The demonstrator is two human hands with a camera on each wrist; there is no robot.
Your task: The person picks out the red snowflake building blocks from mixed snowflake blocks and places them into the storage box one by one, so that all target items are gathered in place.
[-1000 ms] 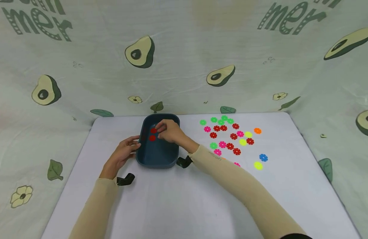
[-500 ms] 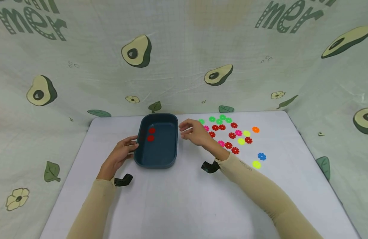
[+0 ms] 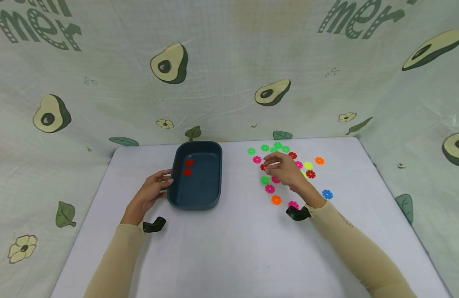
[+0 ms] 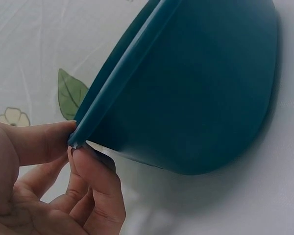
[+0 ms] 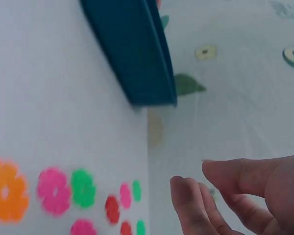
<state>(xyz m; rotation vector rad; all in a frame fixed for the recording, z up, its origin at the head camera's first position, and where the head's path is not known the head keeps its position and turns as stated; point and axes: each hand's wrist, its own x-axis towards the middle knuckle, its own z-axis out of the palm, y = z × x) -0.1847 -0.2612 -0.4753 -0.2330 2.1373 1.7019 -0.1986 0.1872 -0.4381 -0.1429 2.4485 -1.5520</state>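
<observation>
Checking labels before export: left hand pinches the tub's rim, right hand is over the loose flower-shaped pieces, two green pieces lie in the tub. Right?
One fix: the two pieces in the tub are red, not green, per the head view. The rest stands: left hand pinches the rim, right hand is over the loose flower-shaped pieces.

Long, close-fitting beige sleeves clothe both arms: the left sleeve (image 3: 117, 260) at half past seven in the head view, the right sleeve (image 3: 358, 250) at four. A bent, matte-black fitting (image 3: 155, 224) juts toward three o'clock from the left cuff, and a matching black fitting (image 3: 298, 213) toward nine from the right. A small dark marking (image 3: 345, 220), too small to read, lies toward four from the right cuff.
</observation>
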